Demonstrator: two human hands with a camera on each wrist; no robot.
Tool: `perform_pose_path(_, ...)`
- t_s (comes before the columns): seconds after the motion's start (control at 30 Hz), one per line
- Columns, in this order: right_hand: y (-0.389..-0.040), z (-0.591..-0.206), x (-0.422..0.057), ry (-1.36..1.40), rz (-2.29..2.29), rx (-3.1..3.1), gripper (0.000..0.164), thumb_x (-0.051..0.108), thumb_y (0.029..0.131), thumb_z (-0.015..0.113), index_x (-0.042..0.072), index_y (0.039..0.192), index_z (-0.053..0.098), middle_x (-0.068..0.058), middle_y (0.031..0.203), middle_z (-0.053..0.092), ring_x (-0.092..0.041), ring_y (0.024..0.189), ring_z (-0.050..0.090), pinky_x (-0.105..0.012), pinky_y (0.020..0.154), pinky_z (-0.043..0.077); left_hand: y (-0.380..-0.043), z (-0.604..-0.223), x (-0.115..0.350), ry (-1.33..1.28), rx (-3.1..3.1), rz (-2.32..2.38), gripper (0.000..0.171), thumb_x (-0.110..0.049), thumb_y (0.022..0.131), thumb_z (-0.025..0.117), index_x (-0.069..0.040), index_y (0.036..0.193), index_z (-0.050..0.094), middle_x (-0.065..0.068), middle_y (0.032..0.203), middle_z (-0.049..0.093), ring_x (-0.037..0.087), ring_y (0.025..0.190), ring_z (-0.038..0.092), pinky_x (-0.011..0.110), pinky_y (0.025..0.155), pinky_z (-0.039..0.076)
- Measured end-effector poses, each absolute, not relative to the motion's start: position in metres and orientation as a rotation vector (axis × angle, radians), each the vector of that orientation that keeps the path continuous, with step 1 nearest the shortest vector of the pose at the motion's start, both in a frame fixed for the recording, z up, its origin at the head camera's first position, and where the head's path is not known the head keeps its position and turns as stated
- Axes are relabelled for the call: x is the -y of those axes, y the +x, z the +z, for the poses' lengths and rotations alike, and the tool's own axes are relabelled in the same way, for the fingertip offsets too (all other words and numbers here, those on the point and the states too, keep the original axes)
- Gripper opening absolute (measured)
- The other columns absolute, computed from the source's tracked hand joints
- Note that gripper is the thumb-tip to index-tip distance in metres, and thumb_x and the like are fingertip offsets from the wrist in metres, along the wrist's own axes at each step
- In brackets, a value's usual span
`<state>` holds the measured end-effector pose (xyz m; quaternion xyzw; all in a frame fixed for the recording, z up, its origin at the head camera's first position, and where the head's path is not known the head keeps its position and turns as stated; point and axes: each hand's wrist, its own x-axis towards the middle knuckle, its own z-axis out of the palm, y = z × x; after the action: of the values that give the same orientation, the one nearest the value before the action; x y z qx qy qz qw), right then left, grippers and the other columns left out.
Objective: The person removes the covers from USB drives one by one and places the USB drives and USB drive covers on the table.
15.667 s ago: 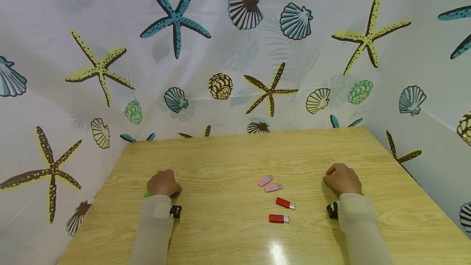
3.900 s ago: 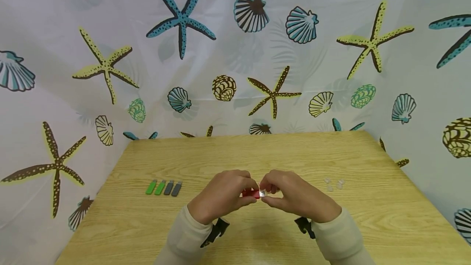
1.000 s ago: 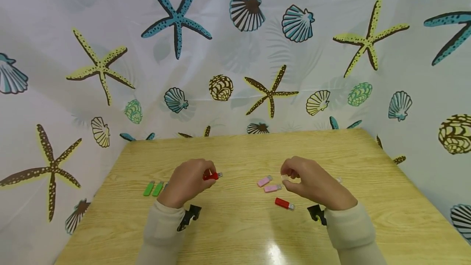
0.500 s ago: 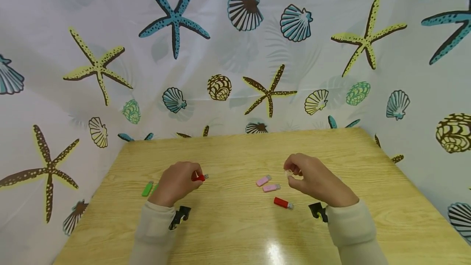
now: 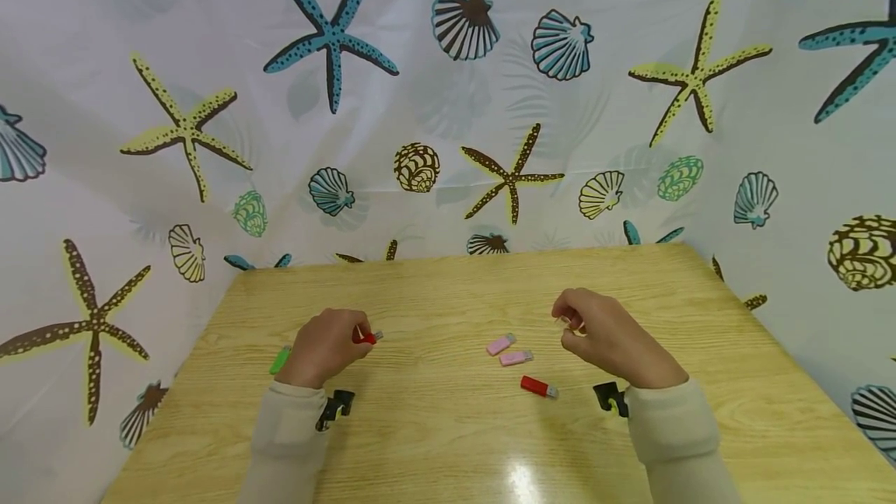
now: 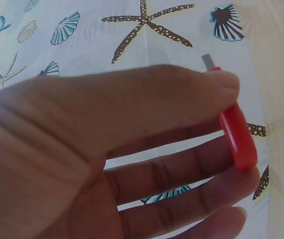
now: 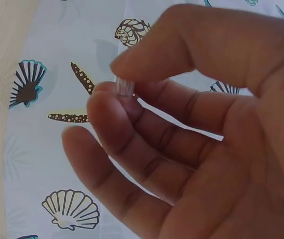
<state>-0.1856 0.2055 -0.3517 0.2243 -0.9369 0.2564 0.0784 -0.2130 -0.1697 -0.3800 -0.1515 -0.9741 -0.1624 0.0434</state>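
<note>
My left hand (image 5: 323,344) pinches a red USB flash drive (image 6: 239,139) between thumb and fingers, above the left part of the table. Its metal plug (image 6: 208,61) is bare and sticks out past the thumb. Over the right part, my right hand (image 5: 609,333) pinches a small clear plastic cap (image 7: 125,87) between thumb and fingertips. On the table between the hands lie two pink USB drives (image 5: 501,344) and another red USB drive (image 5: 539,386), all with bare plugs. A green USB drive (image 5: 281,360) shows just left of my left hand.
The wooden table (image 5: 448,442) ends at the back against a white cloth (image 5: 392,138) printed with starfish and shells. My left hand hides the other drives of the left row; my right hand hides the loose clear caps behind it.
Seconds ago both hands met at the red drive. Since then they have parted: the left hand moves left with the drive, over the row, while the right draws right with the cap.
</note>
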Motion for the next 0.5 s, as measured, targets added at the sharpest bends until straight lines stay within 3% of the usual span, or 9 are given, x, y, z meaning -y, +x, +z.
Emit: perform_pose_path(0.5, -0.1898, -0.3555, -0.2127, 0.594, 0.771, 2.857, 0.012, 0.001, 0.079, 0.059, 0.007, 0.09, 0.062, 0.001, 0.072, 0.052, -0.013, 0.064, 0.044, -0.03, 0.06, 0.041, -0.217, -0.3851, 0.1742, -0.418, 3.04, -0.502, 0.009, -0.015, 0.078, 0.078, -0.011, 0.08, 0.07, 0.0, 0.072, 0.064, 0.012, 0.055, 0.053, 0.029, 0.05, 0.046)
